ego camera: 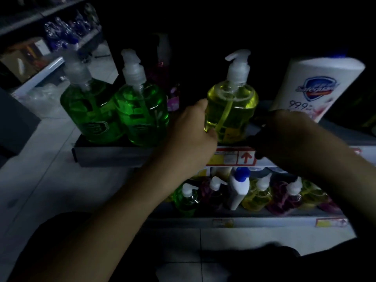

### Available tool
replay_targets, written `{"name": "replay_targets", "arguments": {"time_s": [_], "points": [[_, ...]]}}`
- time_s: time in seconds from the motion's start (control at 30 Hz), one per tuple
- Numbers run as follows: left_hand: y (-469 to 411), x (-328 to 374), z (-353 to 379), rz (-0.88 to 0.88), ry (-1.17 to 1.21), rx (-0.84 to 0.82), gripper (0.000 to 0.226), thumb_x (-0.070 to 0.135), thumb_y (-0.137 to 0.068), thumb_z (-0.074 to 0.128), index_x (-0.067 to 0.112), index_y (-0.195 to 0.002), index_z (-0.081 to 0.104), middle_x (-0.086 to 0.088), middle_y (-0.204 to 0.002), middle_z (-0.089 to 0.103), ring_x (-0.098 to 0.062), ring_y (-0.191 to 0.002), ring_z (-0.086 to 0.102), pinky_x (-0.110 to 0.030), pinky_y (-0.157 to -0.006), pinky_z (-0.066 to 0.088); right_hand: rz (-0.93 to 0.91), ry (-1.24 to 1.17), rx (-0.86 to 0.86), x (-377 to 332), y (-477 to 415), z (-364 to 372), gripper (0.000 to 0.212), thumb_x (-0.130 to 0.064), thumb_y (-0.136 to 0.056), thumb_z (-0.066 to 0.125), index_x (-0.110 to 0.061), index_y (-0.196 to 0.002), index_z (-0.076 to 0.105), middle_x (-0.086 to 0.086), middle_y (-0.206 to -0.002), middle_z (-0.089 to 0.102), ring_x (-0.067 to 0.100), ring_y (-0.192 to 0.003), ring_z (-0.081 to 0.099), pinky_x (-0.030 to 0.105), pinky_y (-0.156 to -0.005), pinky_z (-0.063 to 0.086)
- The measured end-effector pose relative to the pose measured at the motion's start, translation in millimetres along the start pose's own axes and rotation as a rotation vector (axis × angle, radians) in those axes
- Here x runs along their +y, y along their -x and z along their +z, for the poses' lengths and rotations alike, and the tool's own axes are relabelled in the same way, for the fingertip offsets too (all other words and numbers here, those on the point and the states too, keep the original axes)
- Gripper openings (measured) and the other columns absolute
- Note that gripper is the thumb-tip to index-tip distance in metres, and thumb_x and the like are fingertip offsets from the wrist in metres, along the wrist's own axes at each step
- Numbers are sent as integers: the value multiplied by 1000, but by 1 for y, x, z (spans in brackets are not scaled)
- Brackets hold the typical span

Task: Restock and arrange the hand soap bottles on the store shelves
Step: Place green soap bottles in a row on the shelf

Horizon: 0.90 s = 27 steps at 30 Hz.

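the top and right of the view are nearly black. the right hand is so deep in shadow that its fingers cannot be told. it sits at the front edge of the upper shelf, just right of the yellow soap bottle, and hides the base of the white safeguard bottle.

the left hand is clearer. it grips the yellow soap bottle at its left side, with the thumb on the front near the base and the other fingers out of sight behind. the bottle stands upright on the upper shelf, its white pump pointing left.

a gap lies between it and the right green soap bottle, which touches the left green soap bottle at the shelf's left end. behind that gap a pink bottle shows dimly, its top lost in the dark. a price tag with a red arrow sits on the shelf lip, partly covered by both hands.

on the lower shelf stands a row of small pump bottles, green, yellow and what seems purple, with a white blue-capped bottle among them. the forearms cover both ends of the row. pale floor tiles lie to the left.
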State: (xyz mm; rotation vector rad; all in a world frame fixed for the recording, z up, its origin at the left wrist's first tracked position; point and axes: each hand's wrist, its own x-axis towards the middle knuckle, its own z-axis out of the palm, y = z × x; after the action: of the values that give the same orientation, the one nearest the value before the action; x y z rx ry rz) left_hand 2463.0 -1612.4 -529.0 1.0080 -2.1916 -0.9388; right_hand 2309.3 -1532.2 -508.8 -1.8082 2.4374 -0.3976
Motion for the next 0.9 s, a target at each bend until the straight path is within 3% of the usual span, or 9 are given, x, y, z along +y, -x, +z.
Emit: {"name": "replay_targets", "arguments": {"time_s": [0.1, 0.2, 0.3, 0.43, 0.5, 0.6, 0.73, 0.8, 0.9], "points": [[-8, 6, 12, -5, 74, -65, 61, 4, -88, 53, 32, -141, 37, 14, -122, 55, -15, -93, 63, -29, -80, 51, 65, -121, -5, -3, 1, 3, 23, -30, -92, 57, -10, -84, 62, 8, -77, 67, 24, -73, 64, 40, -68, 55], [-10, 18, 22, -45, 105, -154, 69, 0, -88, 48, 34, -144, 29, 5, -100, 64, -13, -91, 62, -24, -73, 47, 149, -140, -1, 0, 2, -4, 26, -31, -94, 57, -7, -92, 65, 12, -80, 68, 26, -77, 66, 38, -70, 56], [-4, 22, 17, -16, 50, -20, 49, 3, -89, 50, 28, -132, 51, 15, -66, 55, -2, -60, 55, -10, -52, 36, 65, -49, 49, -6, 7, -12, 29, -28, -91, 47, -9, -95, 69, 11, -81, 67, 26, -74, 63, 35, -65, 51], [11, 16, -27, 284, -415, 605, 22, 13, -88, 54, 12, -104, 67, -1, -96, 55, -3, -62, 42, -5, -54, 30, -89, -277, 187, -38, -7, -8, 19, -23, -91, 55, -13, -102, 67, 11, -92, 69, 28, -87, 63, 29, -61, 44], [17, 5, -49, 261, -507, 733, 18, 13, -86, 56, 10, -100, 67, -13, -103, 53, -10, -77, 45, -8, -59, 30, -112, -445, 243, -55, -27, 2, 27, -24, -93, 57, -13, -118, 61, 8, -107, 69, 24, -100, 63, 18, -57, 36], [24, -15, -64, 107, -624, 703, 24, 20, -85, 61, 14, -108, 68, -17, -106, 46, -10, -81, 37, -21, -61, 35, -51, -722, 260, -81, -63, 14, 33, -34, -93, 58, -7, -112, 63, 8, -104, 68, 22, -98, 62, 15, -57, 36], [25, -25, -64, 45, -679, 529, 40, 29, -83, 68, 24, -122, 64, -14, -114, 45, -16, -91, 46, -23, -64, 34, 84, -1018, 97, -102, -105, 37, 35, -35, -86, 66, -1, -91, 72, 17, -92, 73, 30, -89, 69, 47, -81, 55], [24, -26, -64, 54, -664, 512, 42, 30, -82, 69, 25, -123, 63, -13, -114, 45, -23, -90, 54, -24, -63, 36, 102, -1026, 36, -105, -117, 48, 33, -37, -83, 70, -6, -94, 72, 11, -96, 73, 24, -93, 68, 41, -84, 56], [22, -26, -65, 46, -660, 525, 42, 32, -81, 68, 25, -122, 64, -11, -113, 45, -22, -85, 55, -24, -59, 35, 55, -820, 50, -108, -121, 52, 36, -41, -85, 67, -10, -101, 71, 1, -90, 63, 15, -91, 63, 20, -68, 42]]}}
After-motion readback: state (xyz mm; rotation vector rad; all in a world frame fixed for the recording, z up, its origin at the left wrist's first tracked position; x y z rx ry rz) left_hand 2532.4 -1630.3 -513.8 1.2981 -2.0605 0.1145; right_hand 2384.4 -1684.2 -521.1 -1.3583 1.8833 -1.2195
